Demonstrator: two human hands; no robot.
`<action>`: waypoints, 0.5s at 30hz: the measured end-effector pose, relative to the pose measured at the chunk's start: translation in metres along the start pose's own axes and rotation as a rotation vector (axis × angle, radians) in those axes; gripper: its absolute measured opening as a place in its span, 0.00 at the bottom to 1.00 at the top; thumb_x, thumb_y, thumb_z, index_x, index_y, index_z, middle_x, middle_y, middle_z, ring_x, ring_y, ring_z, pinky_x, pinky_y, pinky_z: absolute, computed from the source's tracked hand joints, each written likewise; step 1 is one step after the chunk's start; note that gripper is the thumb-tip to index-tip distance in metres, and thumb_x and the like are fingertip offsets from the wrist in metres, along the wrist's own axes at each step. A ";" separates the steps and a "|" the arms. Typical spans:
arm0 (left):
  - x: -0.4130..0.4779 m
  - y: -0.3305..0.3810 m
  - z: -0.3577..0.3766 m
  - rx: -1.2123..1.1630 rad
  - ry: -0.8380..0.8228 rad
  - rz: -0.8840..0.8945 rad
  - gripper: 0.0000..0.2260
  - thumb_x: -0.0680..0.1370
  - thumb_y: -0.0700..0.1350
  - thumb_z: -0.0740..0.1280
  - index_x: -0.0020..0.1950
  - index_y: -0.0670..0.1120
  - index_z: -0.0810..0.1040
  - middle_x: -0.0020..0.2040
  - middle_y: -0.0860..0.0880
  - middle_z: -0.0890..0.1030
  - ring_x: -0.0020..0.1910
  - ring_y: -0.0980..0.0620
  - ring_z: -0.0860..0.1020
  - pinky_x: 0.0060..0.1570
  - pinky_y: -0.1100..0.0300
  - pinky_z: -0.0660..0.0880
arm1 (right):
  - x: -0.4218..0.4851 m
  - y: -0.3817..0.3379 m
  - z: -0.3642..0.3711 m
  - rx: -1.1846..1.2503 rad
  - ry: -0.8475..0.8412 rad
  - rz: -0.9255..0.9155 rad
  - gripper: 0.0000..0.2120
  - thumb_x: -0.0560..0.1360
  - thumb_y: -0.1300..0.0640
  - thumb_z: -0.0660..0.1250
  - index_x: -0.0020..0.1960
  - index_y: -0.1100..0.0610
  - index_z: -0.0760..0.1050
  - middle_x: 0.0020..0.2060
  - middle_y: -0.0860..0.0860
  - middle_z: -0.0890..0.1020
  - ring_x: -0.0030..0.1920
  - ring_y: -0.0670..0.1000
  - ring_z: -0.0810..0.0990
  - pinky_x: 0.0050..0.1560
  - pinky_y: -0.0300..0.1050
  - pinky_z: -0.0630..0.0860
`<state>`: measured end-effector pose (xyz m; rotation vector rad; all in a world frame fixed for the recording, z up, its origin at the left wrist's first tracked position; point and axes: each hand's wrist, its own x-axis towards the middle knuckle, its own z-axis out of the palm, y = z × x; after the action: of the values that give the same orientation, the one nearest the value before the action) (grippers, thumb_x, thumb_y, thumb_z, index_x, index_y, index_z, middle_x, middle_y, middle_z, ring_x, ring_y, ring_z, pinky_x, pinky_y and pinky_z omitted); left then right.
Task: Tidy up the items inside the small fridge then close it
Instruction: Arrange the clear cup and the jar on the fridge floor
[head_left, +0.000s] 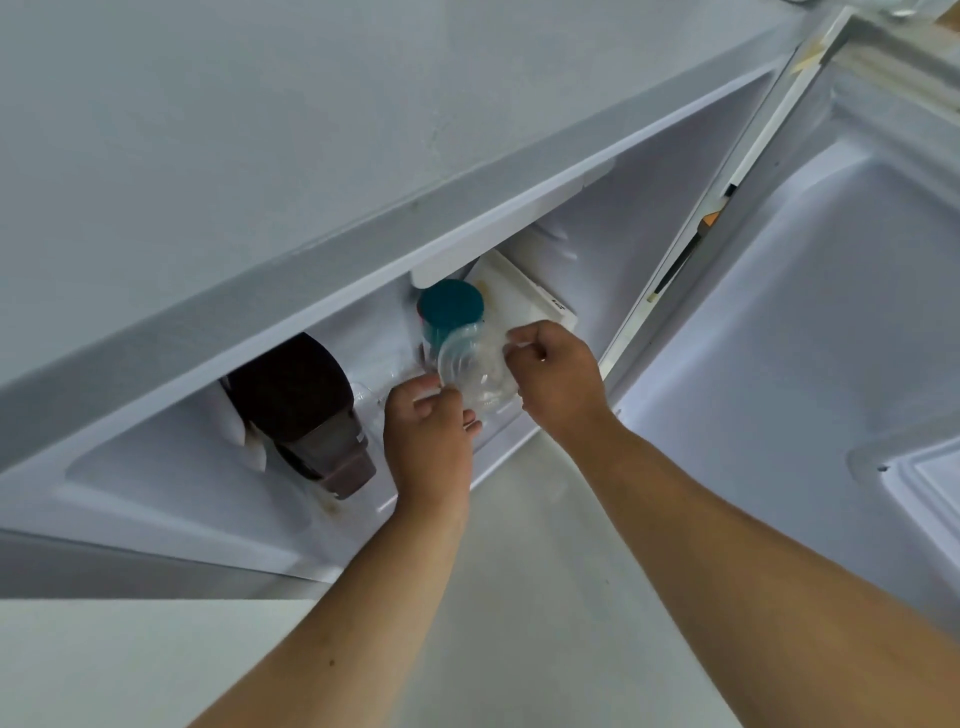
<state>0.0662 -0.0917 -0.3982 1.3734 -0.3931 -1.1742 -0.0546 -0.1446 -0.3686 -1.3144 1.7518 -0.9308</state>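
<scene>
I look down into a small white fridge (156, 467) with its door (831, 312) swung open to the right. A clear plastic jar (475, 371) is held between both hands at the fridge opening. My left hand (431, 441) grips its lower left side and my right hand (556, 379) grips its upper right side. Just behind it stands a jar with a teal lid (451, 306). A white box (524, 296) lies further back on the right. A dark brown container (306, 410) sits on the left.
The fridge's grey top panel (260, 156) overhangs the opening and hides much of the inside. Pale floor (519, 571) lies below my forearms. The door's inner liner has moulded recesses on the right.
</scene>
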 end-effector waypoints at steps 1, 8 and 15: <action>0.000 -0.007 -0.002 0.016 0.001 -0.012 0.07 0.80 0.39 0.68 0.54 0.49 0.79 0.52 0.44 0.84 0.37 0.55 0.84 0.41 0.61 0.82 | -0.002 0.005 0.002 -0.014 -0.008 0.015 0.08 0.80 0.55 0.66 0.56 0.49 0.81 0.41 0.45 0.84 0.43 0.52 0.84 0.50 0.48 0.81; 0.008 -0.041 -0.016 0.111 0.045 -0.107 0.04 0.81 0.41 0.69 0.53 0.50 0.79 0.52 0.46 0.83 0.38 0.52 0.85 0.40 0.61 0.81 | -0.002 0.039 0.016 -0.150 -0.102 0.135 0.08 0.80 0.53 0.64 0.57 0.47 0.78 0.49 0.48 0.84 0.45 0.54 0.85 0.50 0.51 0.82; 0.023 -0.062 -0.019 0.168 0.063 -0.161 0.06 0.80 0.41 0.70 0.53 0.52 0.78 0.50 0.48 0.84 0.41 0.51 0.86 0.40 0.60 0.81 | 0.010 0.061 0.038 -0.217 -0.122 0.183 0.10 0.78 0.53 0.63 0.56 0.47 0.79 0.52 0.48 0.85 0.46 0.54 0.84 0.53 0.50 0.81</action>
<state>0.0658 -0.0866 -0.4672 1.6078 -0.3473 -1.2483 -0.0494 -0.1456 -0.4413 -1.2899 1.8803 -0.5598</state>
